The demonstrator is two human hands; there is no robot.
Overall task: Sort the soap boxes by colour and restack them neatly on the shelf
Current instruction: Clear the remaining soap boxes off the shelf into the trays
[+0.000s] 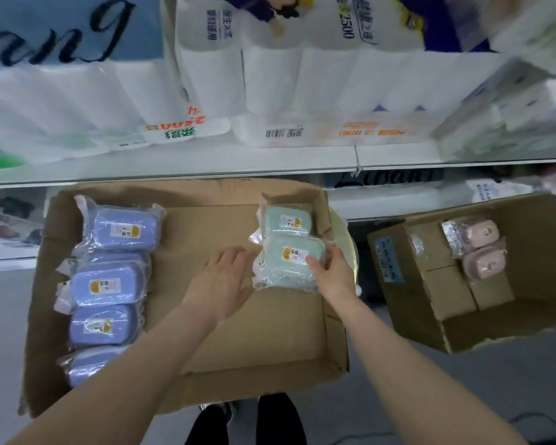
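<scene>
Both forearms reach into the carton (270, 332). Purple soap boxes (109, 284) lie well left of the left hand (220, 284), which is flat, fingers straight, beside the near green soap box (289, 261). Right hand (331, 274) pinches its right edge. Risk: the slick wrapper may slip, skewing the row.

Numbers on the shelf packs
One white roll pack (334, 81) says 2500. The next pack (187, 126) maybe says 2500 upside down. Stickers on the soap boxes (281, 269) are too blurry to read.

Bagged purple soap boxes (109, 284) at left, green pair (291, 255) right, seemingly pink pair (482, 248) apart.
</scene>
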